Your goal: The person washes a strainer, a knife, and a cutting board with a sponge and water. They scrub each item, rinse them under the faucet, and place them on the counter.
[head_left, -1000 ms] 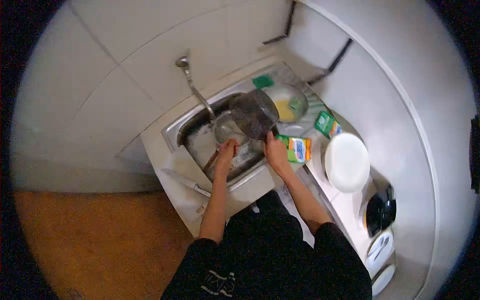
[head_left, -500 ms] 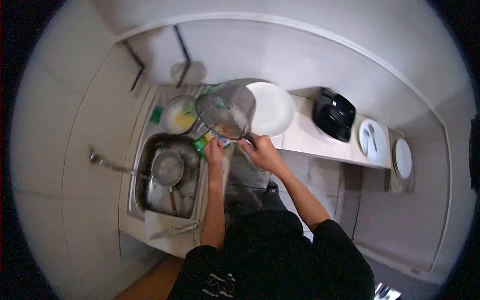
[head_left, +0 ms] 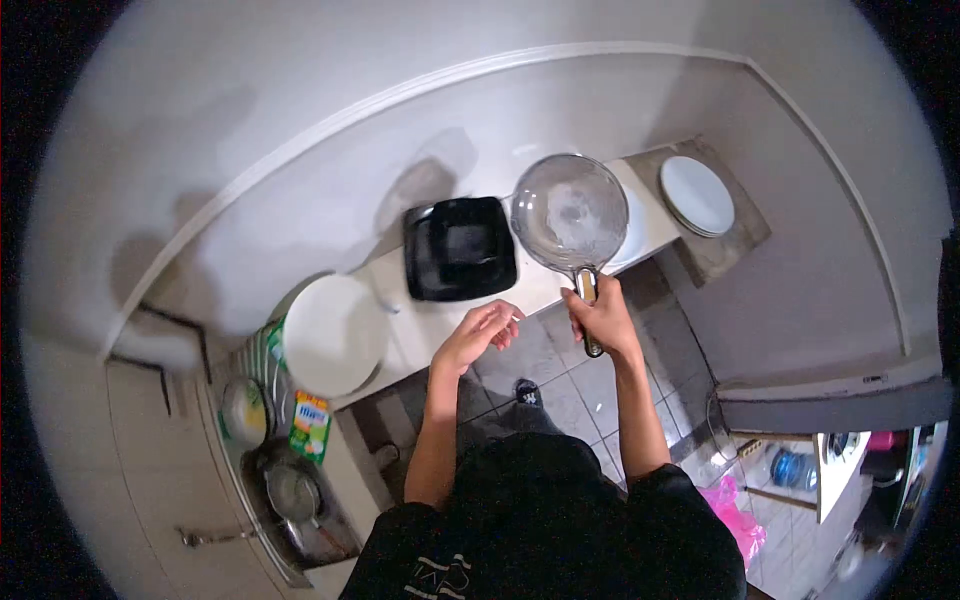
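Note:
My right hand (head_left: pixel 604 318) is closed round the dark handle of a glass pan (head_left: pixel 570 212), which it holds up over the counter's right part. The pan is see-through, and a white plate (head_left: pixel 632 228) shows partly behind it. My left hand (head_left: pixel 480 335) is empty, fingers apart and slightly curled, just in front of the counter edge. Beyond it sits a stack of black square dishes (head_left: pixel 461 249), left of the pan and apart from it.
A large white plate (head_left: pixel 335 335) lies at the left, near a green packet (head_left: pixel 310 425) and a bowl (head_left: pixel 245 412). The sink (head_left: pixel 330 510) holds a strainer-like round pan (head_left: pixel 293 493). White plates (head_left: pixel 697 195) are stacked at the far right.
The view has turned right, away from the sink. My right hand has carried the glass pan rightward past the black dishes. My left hand has come away from the green packet and opened.

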Demonstrator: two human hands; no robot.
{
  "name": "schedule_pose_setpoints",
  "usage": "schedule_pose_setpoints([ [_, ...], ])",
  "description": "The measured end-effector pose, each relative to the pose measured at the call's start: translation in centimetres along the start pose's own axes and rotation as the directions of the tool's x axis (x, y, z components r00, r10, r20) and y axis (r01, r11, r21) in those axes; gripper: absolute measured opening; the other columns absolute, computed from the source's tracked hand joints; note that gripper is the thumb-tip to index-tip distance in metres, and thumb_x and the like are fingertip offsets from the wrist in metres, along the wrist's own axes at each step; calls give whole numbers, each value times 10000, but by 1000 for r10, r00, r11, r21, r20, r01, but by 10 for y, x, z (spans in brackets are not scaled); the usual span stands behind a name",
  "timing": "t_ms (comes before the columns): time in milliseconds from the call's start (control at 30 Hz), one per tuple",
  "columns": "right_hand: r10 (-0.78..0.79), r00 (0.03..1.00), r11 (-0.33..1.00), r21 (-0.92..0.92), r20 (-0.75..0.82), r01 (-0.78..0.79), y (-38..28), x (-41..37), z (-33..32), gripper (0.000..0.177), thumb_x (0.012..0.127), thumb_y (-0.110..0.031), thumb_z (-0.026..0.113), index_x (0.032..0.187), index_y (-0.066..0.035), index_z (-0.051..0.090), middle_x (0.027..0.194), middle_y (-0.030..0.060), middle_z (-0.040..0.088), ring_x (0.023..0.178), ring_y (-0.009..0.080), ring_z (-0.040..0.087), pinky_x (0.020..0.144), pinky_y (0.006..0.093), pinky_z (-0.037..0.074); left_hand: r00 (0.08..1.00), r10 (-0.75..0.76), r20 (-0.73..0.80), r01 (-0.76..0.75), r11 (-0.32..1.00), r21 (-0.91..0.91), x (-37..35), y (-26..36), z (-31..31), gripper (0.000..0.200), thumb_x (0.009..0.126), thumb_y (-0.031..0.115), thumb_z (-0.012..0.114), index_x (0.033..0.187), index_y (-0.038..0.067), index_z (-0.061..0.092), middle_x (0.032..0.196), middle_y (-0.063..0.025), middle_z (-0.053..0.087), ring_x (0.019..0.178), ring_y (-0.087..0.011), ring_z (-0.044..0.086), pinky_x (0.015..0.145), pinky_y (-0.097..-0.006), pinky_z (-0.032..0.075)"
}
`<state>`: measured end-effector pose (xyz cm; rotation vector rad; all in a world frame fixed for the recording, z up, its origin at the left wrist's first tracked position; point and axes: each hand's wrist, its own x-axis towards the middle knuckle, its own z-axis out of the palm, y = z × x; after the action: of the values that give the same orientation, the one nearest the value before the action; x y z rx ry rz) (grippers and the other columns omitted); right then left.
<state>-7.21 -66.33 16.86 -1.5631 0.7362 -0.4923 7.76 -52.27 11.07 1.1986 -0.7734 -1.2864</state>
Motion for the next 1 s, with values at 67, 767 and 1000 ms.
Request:
schedule_pose_setpoints([
  [67, 46, 996, 997, -62, -73, -50, 23, 14, -48, 153, 751, -42, 535, 654, 23, 437, 463, 46, 460, 333, 122, 454, 290, 257, 347, 997, -43, 59, 43, 999, 7, 38, -4, 18, 304, 888, 322, 406, 936, 46, 524, 684, 12, 507, 593, -33, 457, 563, -172, 395],
  [767, 330, 932, 942, 113, -149, -315, 136, 108, -209, 187, 735, -68, 559, 614, -4, 431, 472, 51, 459, 340, 145, 466, 281, 284, 362, 954, -294, 51, 293, 956, 21, 184, -61, 72, 264, 878, 304, 438, 941, 70, 544, 718, 7, 518, 661, -62, 477, 601, -196, 389],
  [1000, 279, 960, 950, 158, -37, -270, 141, 130, -195, 160, 719, -51, 538, 613, 13, 436, 455, 68, 464, 329, 160, 469, 281, 297, 367, 958, -286, 0, 286, 958, 22, 182, -64, 72, 255, 878, 287, 439, 940, 66, 549, 710, 8, 513, 656, -62, 474, 593, -195, 383],
])
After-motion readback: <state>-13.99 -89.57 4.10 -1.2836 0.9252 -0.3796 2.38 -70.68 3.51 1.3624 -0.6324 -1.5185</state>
